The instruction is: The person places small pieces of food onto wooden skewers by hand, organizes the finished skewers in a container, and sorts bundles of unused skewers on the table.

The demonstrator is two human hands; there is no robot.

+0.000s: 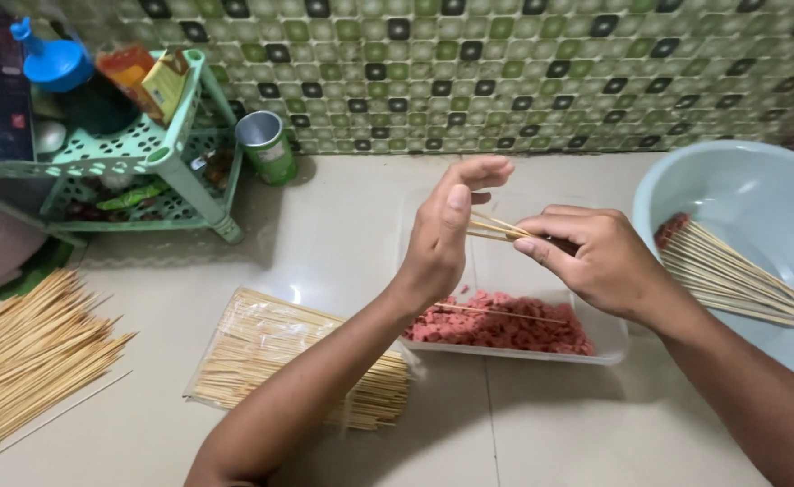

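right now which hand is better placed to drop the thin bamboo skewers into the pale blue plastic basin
Probably the right hand: it grips the thin bamboo skewers and sits beside the pale blue plastic basin; the left hand is farther away.

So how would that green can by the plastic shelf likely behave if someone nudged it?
The green can stands upright on the floor, tall and narrow, so a push near its top would probably tip it. Being round, it would likely roll once down. Its contents can't be seen, so its weight is unclear.

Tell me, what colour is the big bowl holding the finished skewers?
Pale blue bowl, clearest in the head view.
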